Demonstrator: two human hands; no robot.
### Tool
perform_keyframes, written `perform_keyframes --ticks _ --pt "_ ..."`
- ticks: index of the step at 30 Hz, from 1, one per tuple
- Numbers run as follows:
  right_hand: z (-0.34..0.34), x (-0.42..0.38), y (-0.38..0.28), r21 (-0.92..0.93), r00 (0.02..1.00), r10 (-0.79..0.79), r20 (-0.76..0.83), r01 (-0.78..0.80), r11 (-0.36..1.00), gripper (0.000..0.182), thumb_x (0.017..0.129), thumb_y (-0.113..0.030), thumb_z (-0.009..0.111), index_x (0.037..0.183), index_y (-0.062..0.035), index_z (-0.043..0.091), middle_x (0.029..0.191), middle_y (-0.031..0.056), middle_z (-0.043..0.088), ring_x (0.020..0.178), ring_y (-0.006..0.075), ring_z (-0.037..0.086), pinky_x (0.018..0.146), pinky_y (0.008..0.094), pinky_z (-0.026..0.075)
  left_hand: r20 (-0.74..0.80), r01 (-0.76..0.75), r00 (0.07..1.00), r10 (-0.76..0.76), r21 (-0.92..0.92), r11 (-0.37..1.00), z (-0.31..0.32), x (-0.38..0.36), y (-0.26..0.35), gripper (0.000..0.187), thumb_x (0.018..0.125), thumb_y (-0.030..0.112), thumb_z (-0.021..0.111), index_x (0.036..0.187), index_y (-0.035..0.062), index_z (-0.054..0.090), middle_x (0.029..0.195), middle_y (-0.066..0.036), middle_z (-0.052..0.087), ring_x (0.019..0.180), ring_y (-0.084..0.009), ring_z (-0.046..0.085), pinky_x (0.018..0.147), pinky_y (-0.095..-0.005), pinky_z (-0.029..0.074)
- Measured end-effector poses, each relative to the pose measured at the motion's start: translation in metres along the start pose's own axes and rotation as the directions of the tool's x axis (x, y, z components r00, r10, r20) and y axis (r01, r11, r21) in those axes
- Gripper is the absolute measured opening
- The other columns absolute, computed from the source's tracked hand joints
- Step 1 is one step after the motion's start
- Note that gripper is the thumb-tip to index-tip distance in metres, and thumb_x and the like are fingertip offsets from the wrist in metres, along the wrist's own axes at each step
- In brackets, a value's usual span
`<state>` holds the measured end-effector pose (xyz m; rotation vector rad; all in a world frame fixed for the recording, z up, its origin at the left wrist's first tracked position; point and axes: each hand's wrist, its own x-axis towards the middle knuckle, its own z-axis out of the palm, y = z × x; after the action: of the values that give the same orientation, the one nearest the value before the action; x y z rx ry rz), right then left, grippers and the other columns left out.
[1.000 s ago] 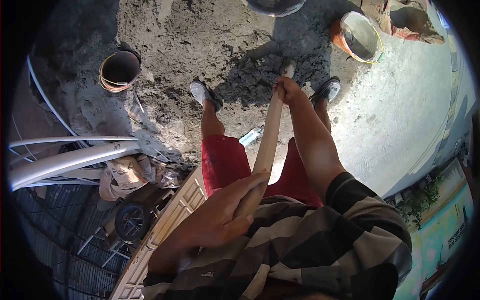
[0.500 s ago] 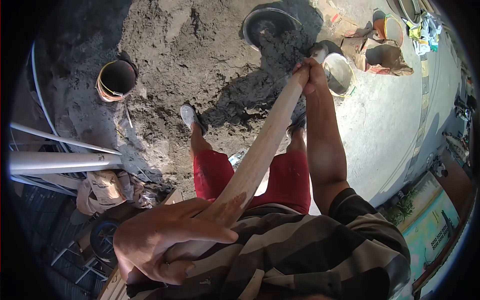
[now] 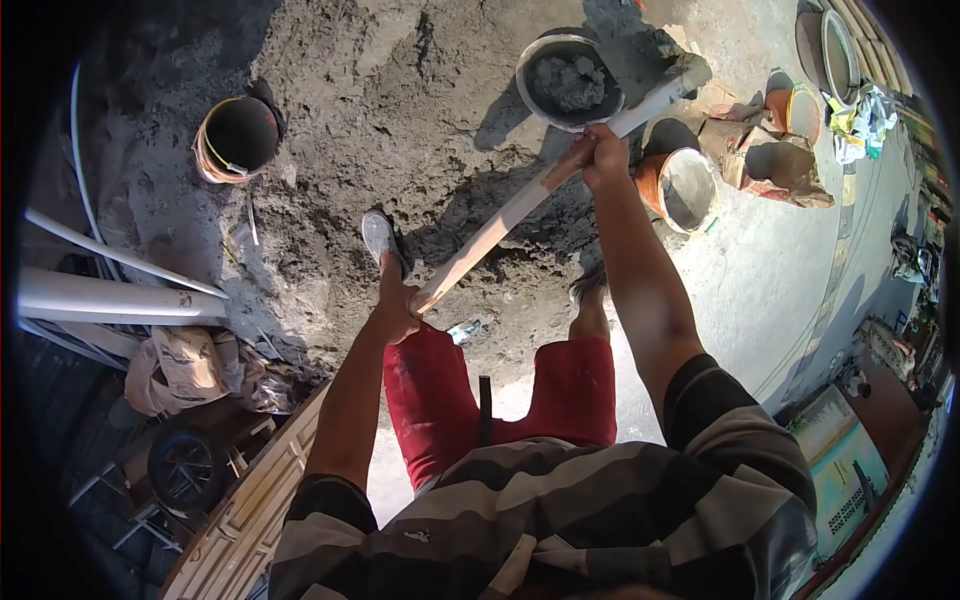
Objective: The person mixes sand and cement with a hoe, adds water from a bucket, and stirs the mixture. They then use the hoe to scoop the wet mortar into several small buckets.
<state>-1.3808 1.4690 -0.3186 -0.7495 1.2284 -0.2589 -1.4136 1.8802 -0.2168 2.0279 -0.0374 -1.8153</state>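
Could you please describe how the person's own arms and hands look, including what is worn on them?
The left hand and right hand are bare, with no gloves visible. The forearms are uncovered, and no watch shows at either wrist. The short fabric sleeves have dark hems and dark and grey-brown blocks.

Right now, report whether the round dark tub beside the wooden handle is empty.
Not empty: a lumpy mound of grey mix lies inside the round dark tub. How full, I cannot tell.
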Motion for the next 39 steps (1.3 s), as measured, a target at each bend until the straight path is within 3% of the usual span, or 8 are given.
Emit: perform_keyframes --ticks 5,7,8,11,20,24,28,39 --pt "-0.037 -0.063 -0.039 0.143 0.994 -0.079 0.069 0.069 0.987 0.022 0.080 -0.003 0.056 0.095 -0.0052 0.040 0.076 0.0102 0.048 0.068 0.0254 0.053 0.063 0.0408 0.051 -0.187 -0.076 0.979 0.080 0.032 0.997 0.057 -0.033 -0.022 0.046 0.062 0.007 0.073 0.106 0.0008 0.060 0.081 -0.016 0.065 0.073 -0.0257 0.066 0.064 -0.0349 0.051" --pt "-0.056 -0.088 -0.044 0.164 0.999 -0.048 -0.007 0.048 0.985 0.019 0.080 -0.004 0.055 0.093 -0.0050 0.042 0.075 0.0094 0.048 0.067 0.0240 0.053 0.063 0.0390 0.050 -0.302 -0.617 0.728 0.615 0.102 0.780 0.081 -0.057 -0.043 0.035 0.068 0.004 0.070 0.101 0.0021 0.059 0.063 -0.008 0.054 0.057 -0.0241 0.060 0.052 -0.0341 0.046" --pt "-0.067 -0.100 -0.045 0.189 1.000 -0.007 -0.030 0.012 0.982 0.015 0.080 -0.005 0.055 0.090 -0.0051 0.043 0.074 0.0088 0.048 0.066 0.0229 0.052 0.062 0.0378 0.050 -0.178 -0.408 0.902 0.395 -0.042 0.912 0.086 -0.078 -0.038 0.034 0.068 0.006 0.071 0.100 0.0020 0.060 0.063 -0.008 0.054 0.059 -0.0251 0.060 0.055 -0.0344 0.047" --pt "-0.100 -0.108 -0.022 0.207 0.997 0.039 -0.072 -0.023 0.978 0.008 0.081 -0.008 0.054 0.083 -0.0054 0.046 0.073 0.0080 0.049 0.065 0.0208 0.052 0.061 0.0355 0.050 0.036 -0.182 0.983 0.180 0.074 0.981 0.090 -0.135 -0.016 0.035 0.066 0.016 0.071 0.097 0.0053 0.062 0.069 -0.010 0.059 0.064 -0.0274 0.063 0.063 -0.0362 0.051" --pt "-0.127 0.006 0.138 0.121 0.895 0.256 -0.365 -0.227 0.966 0.023 0.079 -0.008 0.057 0.097 -0.0014 0.043 0.076 0.0115 0.051 0.057 0.0244 0.054 0.054 0.0381 0.050 -0.045 -0.010 0.999 0.023 0.270 0.963 0.074 -0.049 -0.012 0.035 0.069 0.021 0.067 0.101 0.0089 0.062 0.080 -0.016 0.065 0.075 -0.0365 0.065 0.067 -0.0430 0.051" --pt "-0.116 0.050 0.146 -0.185 0.889 0.205 -0.410 -0.302 0.935 0.049 0.083 -0.014 0.058 0.123 0.0026 0.037 0.094 0.0158 0.055 0.070 0.0255 0.062 0.061 0.0404 0.054 0.037 0.113 0.993 -0.116 0.076 0.991 0.084 -0.020 -0.026 0.039 0.070 0.024 0.069 0.104 0.0068 0.060 0.080 -0.019 0.066 0.074 -0.0377 0.065 0.065 -0.0440 0.051" --pt "-0.101 0.054 0.174 -0.430 0.882 0.140 -0.450 -0.352 0.832 0.035 0.086 -0.007 0.056 0.115 0.0053 0.041 0.078 0.0138 0.055 0.061 0.0233 0.059 0.050 0.0410 0.050 -0.141 0.127 0.985 -0.096 0.230 0.965 0.083 -0.077 0.053 0.046 0.070 0.026 0.070 0.109 0.0034 0.058 0.087 -0.024 0.066 0.081 -0.0409 0.066 0.070 -0.0467 0.052" --pt "-0.081 -0.003 0.215 -0.218 0.705 0.701 -0.105 -0.704 0.676 0.043 0.093 -0.014 0.055 0.129 0.0035 0.038 0.092 0.0130 0.054 0.073 0.0210 0.058 0.064 0.0392 0.053 -0.010 0.236 0.971 -0.239 0.196 0.952 0.057 -0.158 0.141 0.065 0.073 0.036 0.069 0.124 -0.0001 0.051 0.096 -0.026 0.064 0.090 -0.0409 0.064 0.078 -0.0458 0.049"
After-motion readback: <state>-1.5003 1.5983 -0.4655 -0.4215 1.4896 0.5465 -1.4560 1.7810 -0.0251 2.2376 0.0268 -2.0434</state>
